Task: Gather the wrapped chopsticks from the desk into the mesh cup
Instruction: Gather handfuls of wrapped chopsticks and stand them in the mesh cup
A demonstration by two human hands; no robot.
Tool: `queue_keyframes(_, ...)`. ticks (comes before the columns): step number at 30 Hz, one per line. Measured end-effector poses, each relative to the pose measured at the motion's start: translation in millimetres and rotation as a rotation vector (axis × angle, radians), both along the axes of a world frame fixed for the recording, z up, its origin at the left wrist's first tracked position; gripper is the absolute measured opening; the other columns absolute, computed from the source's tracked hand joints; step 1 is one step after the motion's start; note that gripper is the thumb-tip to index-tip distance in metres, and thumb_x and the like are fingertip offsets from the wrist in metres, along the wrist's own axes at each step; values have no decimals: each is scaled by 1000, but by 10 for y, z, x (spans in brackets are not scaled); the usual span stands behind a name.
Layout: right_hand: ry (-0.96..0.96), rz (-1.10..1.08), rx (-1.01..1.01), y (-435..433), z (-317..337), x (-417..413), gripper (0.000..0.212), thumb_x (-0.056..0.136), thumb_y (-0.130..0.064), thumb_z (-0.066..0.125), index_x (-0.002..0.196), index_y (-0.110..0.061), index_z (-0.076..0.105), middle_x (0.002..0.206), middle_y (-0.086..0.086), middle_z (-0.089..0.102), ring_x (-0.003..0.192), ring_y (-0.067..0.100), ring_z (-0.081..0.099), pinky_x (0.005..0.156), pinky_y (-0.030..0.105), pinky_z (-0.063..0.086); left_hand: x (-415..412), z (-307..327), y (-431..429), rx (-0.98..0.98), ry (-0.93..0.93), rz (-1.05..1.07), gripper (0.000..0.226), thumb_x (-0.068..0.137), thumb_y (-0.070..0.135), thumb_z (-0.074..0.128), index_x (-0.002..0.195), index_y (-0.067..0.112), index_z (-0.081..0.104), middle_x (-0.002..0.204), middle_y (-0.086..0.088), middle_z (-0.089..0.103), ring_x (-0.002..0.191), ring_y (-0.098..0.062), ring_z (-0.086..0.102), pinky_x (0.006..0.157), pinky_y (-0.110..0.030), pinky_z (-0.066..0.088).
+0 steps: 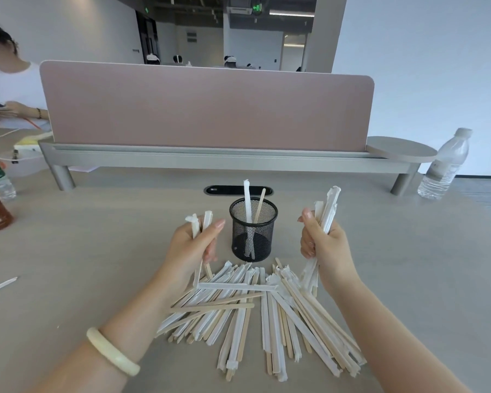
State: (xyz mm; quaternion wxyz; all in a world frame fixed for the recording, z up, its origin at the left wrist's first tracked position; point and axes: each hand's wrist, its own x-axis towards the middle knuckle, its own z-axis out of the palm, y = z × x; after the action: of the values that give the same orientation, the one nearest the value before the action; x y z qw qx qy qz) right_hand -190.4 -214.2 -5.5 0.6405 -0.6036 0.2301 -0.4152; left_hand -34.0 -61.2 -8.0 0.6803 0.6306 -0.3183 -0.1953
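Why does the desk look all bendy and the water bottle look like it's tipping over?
In the head view, the wide-angle lens curves things near the edges: the water bottle at far right leans inward, and the pink divider bows. The mesh cup in the middle looks straight. Lighting is soft, with faint shadows.

Both forearms are bare, with no sleeves in view. The left wrist wears 1 smooth, rounded, cream-coloured bangle (112, 351), thick and glossy, sitting loosely around the arm. The left hand (192, 245) and right hand (322, 245) wear no gloves or rings that can be made out. The fingers (217, 225) end in fairly long, neat, pale nails.
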Motion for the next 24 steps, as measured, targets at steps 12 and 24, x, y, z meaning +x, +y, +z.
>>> queue_keyframes(12, 33, 7, -40, 35, 25, 40, 42, 89, -29, 61, 55, -15, 41, 42, -6, 38, 43, 13, 34, 50, 23, 34, 9, -36, -1, -27, 28, -24, 45, 87, 18, 57, 46, 18, 40, 39, 3, 35, 37, -13, 30, 51, -26, 39)
queue_keyframes(24, 155, -17, -45, 32, 47, 2, 46, 92, -35, 54, 55, -8, 45, 50, 6, 47, 49, 15, 44, 59, 25, 39, 3, -20, -8, -27, 6, -12, 46, 87, 28, 57, 44, 13, 46, 43, -3, 46, 49, -21, 43, 62, -33, 40)
